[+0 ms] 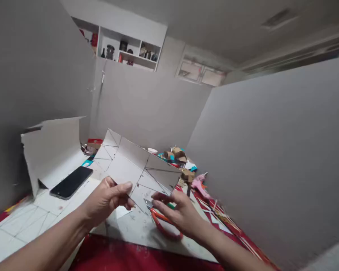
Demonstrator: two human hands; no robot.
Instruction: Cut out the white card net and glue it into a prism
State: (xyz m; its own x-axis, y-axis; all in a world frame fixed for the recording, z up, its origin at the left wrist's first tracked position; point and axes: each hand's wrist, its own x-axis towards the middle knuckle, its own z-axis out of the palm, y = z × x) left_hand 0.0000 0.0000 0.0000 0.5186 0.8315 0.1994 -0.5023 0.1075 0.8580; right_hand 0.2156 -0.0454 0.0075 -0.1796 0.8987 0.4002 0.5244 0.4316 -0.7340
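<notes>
My left hand (111, 195) is closed in a pinch on the near edge of a white sheet of card (130, 162), which is marked with dark straight and diagonal lines. The card is tilted up over the table and bends along its length. Close to its lower right part is my right hand (179, 210), its fingers loosely curved and apart; whether they touch the card is hard to tell. Under that hand, red-handled scissors (166, 227) lie on the white work surface, partly covered by the fingers. A small white scrap (123, 211) sits below my left hand.
A black phone (72, 182) lies at left before a bent white board (53, 150). Behind the card are brown cardboard pieces (177, 154). A pink glue gun (200, 186) and thin sticks (228, 218) lie at right on red cloth (124, 256). Grey partitions surround the table.
</notes>
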